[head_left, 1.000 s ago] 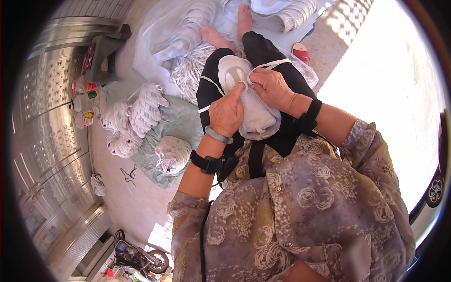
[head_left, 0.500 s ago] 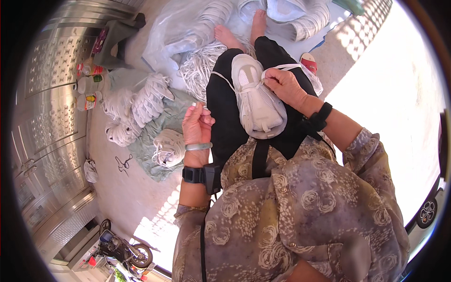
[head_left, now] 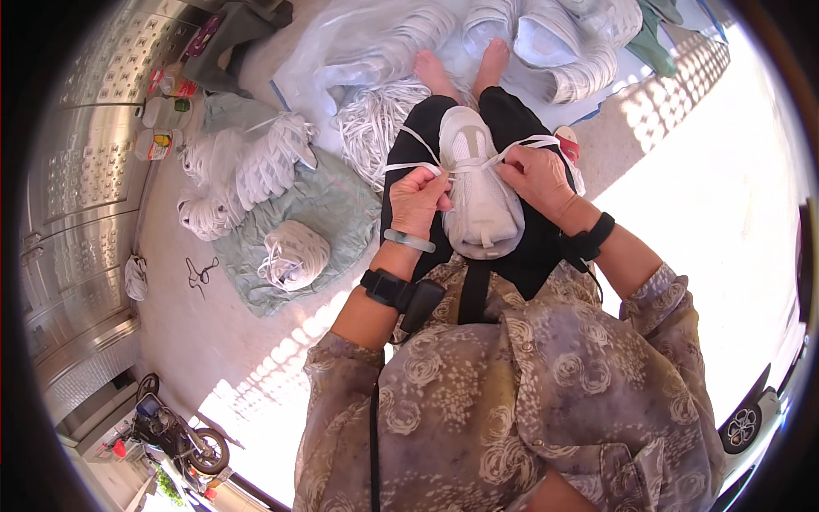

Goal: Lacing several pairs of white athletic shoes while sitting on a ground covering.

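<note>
A white mesh shoe upper (head_left: pixel 483 192) rests on my lap between my thighs, its heel end toward me. White lace runs across it and out to both sides. At its left edge my left hand (head_left: pixel 418 198) is closed, pinching the shoelace (head_left: pixel 409 166) between thumb and fingers. My right hand (head_left: pixel 536 181) is closed at the opposite edge, pinching the lace there; a loose length trails over my right thigh. The very tips of the lace are hard to make out.
A laced white shoe upper (head_left: pixel 294 254) sits on a green cloth (head_left: pixel 328 205) at the left. Stacked uppers (head_left: pixel 252 162) lie beyond it. A heap of white laces (head_left: pixel 380 128) is by my feet. Plastic bottles (head_left: pixel 159 143) stand along the metal door; a motorcycle (head_left: pixel 179 431) is lower left.
My left hand has moved right and up from beside my thigh to the shoe's left edge, where it now grips the lace. My right hand stays on the lace. The view has shifted slightly.
</note>
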A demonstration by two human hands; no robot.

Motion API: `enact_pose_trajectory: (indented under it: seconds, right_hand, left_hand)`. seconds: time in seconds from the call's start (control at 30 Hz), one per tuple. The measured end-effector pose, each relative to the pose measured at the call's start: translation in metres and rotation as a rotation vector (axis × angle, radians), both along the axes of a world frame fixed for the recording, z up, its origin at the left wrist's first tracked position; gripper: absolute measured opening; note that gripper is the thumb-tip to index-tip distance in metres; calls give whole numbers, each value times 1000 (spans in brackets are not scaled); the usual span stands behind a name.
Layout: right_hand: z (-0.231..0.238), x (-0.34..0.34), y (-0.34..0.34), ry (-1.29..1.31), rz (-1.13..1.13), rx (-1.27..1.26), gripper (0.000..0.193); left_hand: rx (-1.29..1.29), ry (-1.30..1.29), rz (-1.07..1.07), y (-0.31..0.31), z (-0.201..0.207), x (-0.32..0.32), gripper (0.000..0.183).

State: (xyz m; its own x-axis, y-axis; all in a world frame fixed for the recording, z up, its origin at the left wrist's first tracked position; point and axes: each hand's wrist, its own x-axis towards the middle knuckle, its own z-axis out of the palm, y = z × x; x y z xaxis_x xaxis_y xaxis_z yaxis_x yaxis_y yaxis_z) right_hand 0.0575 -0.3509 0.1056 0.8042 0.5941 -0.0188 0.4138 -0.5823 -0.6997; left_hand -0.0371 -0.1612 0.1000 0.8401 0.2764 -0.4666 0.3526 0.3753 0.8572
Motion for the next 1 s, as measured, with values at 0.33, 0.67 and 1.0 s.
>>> enact_pose_trajectory:
  seconds: [0.33,0.67,1.0]
  right_hand:
    - [27,-20,19,-601,501,-161,27]
    - [27,-19,20,-602,418,-166,42]
    - [18,-19,17,-546,364,-92,37]
  left_hand:
    - [299,-129,62,-10,-23,5,17]
    - [520,-175,99,-12,-30,14,19]
    - [1145,-439,-92,-11,-22,22,10]
